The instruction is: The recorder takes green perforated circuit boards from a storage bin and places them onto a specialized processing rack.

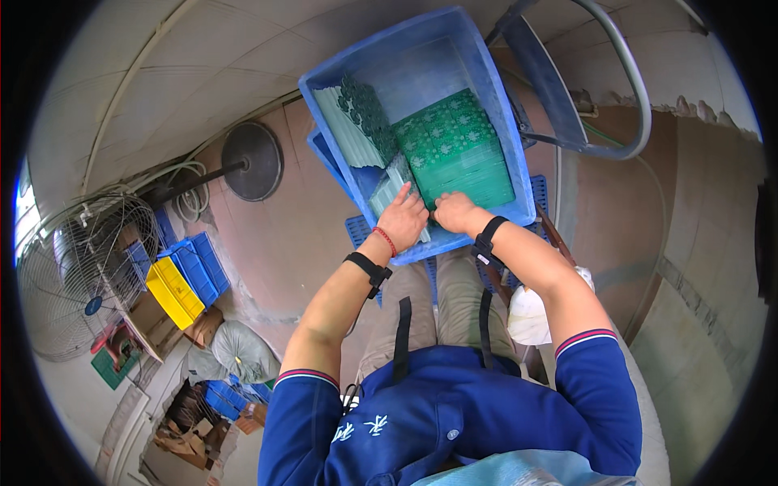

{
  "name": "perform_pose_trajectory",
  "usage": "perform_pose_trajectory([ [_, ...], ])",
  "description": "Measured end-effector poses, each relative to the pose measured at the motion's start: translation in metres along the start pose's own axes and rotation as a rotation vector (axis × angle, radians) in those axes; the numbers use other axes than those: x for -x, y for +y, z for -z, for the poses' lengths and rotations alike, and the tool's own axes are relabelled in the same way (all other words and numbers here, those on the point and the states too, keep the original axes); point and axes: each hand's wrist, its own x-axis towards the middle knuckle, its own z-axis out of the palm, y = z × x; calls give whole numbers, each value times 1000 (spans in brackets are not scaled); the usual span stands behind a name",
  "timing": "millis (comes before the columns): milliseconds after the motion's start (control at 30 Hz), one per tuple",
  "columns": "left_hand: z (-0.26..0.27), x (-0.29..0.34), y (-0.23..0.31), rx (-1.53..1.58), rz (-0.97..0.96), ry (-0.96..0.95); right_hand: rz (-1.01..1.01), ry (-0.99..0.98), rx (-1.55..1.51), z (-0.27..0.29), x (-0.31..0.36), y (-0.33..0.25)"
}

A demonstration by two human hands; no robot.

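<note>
In a deep blue plastic bin [429,57], a block of bright green pieces with a pale floral pattern [458,134] fills the right side. Pale green thin flat strips [348,121] stand packed at the left, with dark patterned ends. A smaller bundle of pale strips [395,180] lies at the near left. My left hand [403,219] is bent over this bundle, fingers closed on it. Close beside it, my right hand [456,213] is closed at the near edge of the green block. Its fingertips are tucked down, hiding what they hold.
A metal tube frame with a dark panel [547,77] stands right of the bin. Blue slatted plastic [537,194] shows beneath it. To the left are a round metal base [252,162], a wire-caged fan [89,275], a yellow crate [174,293] and grey sacks [243,352].
</note>
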Motion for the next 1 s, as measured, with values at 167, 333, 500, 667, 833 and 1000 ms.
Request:
perform_pose_trajectory([
  [167,-1,4,-4,43,14,40,234,-282,178,-18,-14,-5],
  [333,-6,2,-4,73,15,92,102,-338,125,-49,-39,-11],
  [500,-1,2,-5,78,9,79,284,-494,549,-50,-50,-22],
  [667,-1,5,-7,67,-11,47,312,-558,638,-43,-51,-31],
  [833,2,8,-15,83,-50,29,352,-644,565,-26,-51,-32],
  [1000,4,4,-19,69,-117,36,383,-660,462,-23,-49,-25],
])
